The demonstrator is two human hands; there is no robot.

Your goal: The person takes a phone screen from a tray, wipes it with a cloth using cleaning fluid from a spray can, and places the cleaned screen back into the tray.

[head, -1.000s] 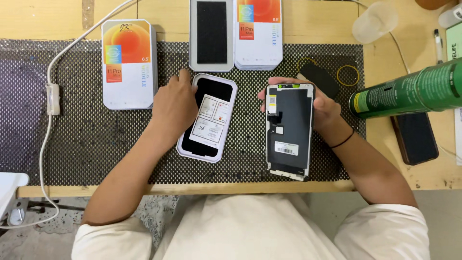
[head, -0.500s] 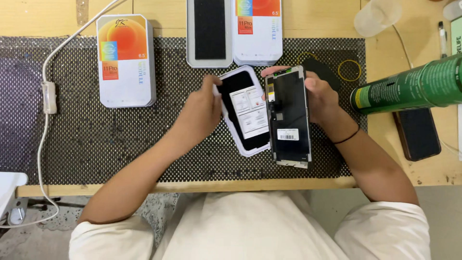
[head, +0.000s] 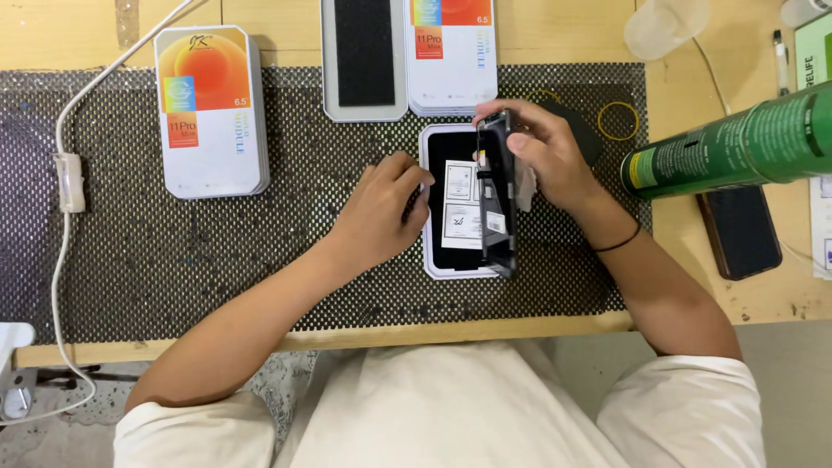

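Observation:
My right hand (head: 542, 156) holds a dark phone screen panel (head: 498, 204) tilted up on its long edge, over the right side of a white tray. The white tray (head: 432, 208) lies on the black mesh mat (head: 217, 260) and carries a black screen with two white stickers (head: 462, 204). My left hand (head: 381, 212) rests on the mat with its fingertips against the tray's left edge.
A white box with an orange picture (head: 210, 108) lies at the left. At the back are a grey tray with a black insert (head: 364, 56) and another white box (head: 451, 52). A green cylinder (head: 728, 143), dark phone (head: 741, 230), rubber band (head: 617, 120) and white cable (head: 62, 173) lie around.
My left hand slid the white tray from the left to the middle, under my right hand. My right hand turned the dark panel from flat up onto its edge.

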